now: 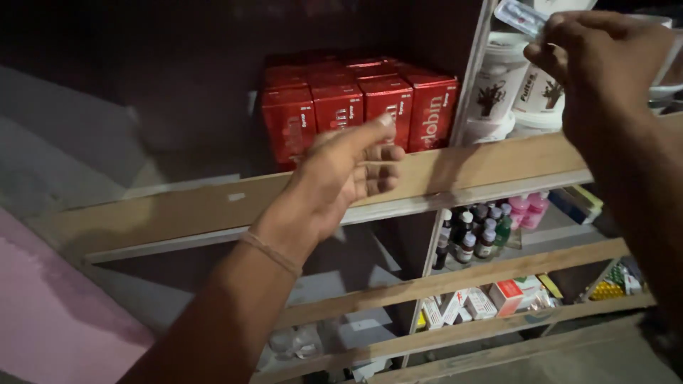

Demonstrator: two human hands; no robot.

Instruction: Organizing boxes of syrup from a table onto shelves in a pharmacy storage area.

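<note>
On the wooden shelf [213, 206], red cartons [356, 107] stand in a row; the left hand [345, 178] hovers just before them, fingers [380, 153] loosely curled, holding nothing. The right hand [605, 60], raised by white tubs [512, 85], pinches a blister strip [519, 16].

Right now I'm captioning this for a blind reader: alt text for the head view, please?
A left hand reaches toward red boxes on a wooden shelf, while the right hand holds up a blister strip. White tubs stand alongside, small bottles below.
</note>
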